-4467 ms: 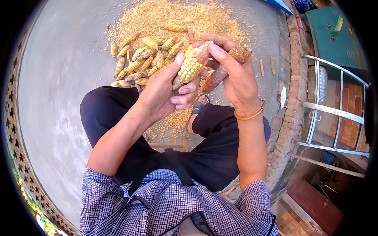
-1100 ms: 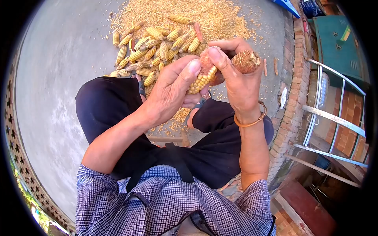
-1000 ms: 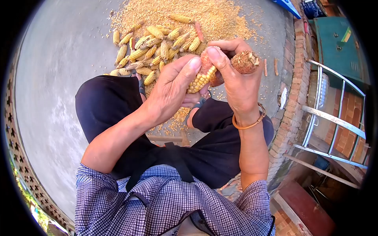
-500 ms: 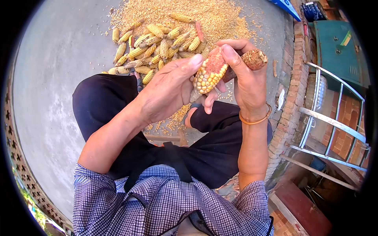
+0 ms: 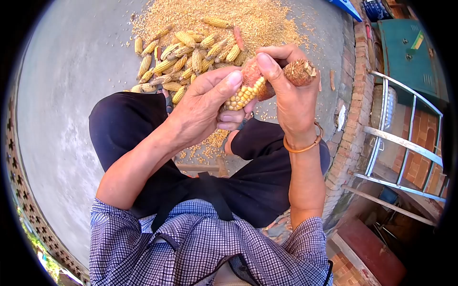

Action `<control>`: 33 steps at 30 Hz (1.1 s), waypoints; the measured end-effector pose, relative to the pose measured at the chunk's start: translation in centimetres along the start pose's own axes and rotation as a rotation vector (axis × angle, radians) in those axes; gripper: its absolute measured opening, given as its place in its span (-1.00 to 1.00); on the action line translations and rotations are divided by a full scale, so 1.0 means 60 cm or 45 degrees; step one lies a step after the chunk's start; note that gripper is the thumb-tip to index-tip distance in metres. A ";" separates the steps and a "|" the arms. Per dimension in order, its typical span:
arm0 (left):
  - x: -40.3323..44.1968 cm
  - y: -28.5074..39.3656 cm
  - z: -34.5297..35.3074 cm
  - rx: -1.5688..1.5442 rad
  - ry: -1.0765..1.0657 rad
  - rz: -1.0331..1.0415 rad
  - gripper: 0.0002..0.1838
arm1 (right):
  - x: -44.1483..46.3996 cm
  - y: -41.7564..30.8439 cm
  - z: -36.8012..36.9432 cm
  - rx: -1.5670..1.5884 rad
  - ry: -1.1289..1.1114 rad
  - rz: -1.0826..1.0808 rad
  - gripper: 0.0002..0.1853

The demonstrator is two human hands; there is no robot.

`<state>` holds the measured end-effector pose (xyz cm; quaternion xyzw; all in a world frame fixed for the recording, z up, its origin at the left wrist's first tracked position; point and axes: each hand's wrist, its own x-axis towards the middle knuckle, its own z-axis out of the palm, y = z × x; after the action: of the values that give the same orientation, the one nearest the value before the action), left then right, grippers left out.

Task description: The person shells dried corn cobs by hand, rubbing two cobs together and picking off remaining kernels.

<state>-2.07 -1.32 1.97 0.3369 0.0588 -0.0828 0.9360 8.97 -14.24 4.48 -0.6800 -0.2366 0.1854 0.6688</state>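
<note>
My left hand [image 5: 212, 95] is wrapped around a partly stripped ear of corn [image 5: 244, 97], its thumb along the near side. Yellow kernels cover the lower part of the ear, while its upper part shows bare pinkish cob. A brown-red bare corncob [image 5: 299, 72] is gripped in my right hand [image 5: 288, 81], one end sticking out past the fingers on the right. My right thumb tip meets the ear near the edge of its kernels. Part of the bare cob is hidden behind that thumb.
Beyond my knees lie a pile of corn ears [image 5: 191, 57] and a wide heap of loose kernels [image 5: 238, 19]. More kernels [image 5: 210, 143] lie between my legs near a wooden bar [image 5: 195, 168]. On the right are a brick edge [image 5: 352, 119] and a metal frame [image 5: 403, 143].
Both hands have shifted slightly left with the ear and the bare cob. My left fingers have curled closer around the ear's lower end, and the ear has turned.
</note>
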 end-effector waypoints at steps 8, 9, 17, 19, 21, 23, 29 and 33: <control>-0.003 0.011 0.003 0.010 0.040 -0.079 -0.54 | -0.011 -0.005 0.008 -0.082 -0.026 -0.070 -0.87; -0.003 0.014 0.002 0.015 0.045 -0.105 -0.52 | -0.011 -0.004 0.007 -0.055 -0.022 -0.035 -0.87; -0.001 0.006 0.005 -0.042 0.002 0.039 -0.37 | 0.000 0.005 -0.018 0.120 -0.177 0.041 -0.77; 0.000 0.005 0.002 -0.006 -0.023 0.091 -0.39 | 0.001 0.005 -0.022 0.106 -0.180 0.059 -0.77; -0.001 0.008 0.003 0.028 -0.001 0.148 -0.42 | 0.003 0.002 -0.020 0.134 -0.153 0.095 -0.78; -0.002 0.011 0.004 0.225 0.006 0.185 -0.47 | 0.002 -0.005 -0.016 0.198 -0.088 0.155 -0.81; -0.012 -0.006 0.008 0.554 0.152 0.302 -0.52 | -0.002 0.005 -0.005 -0.023 0.022 0.003 -0.84; -0.008 -0.014 0.014 0.551 0.236 0.286 -0.54 | -0.004 0.006 0.006 -0.031 0.082 -0.051 -0.87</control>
<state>-2.65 -2.40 2.16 0.5401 0.0872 0.0424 0.8360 8.58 -14.07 4.09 -0.6889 -0.2309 0.1471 0.6712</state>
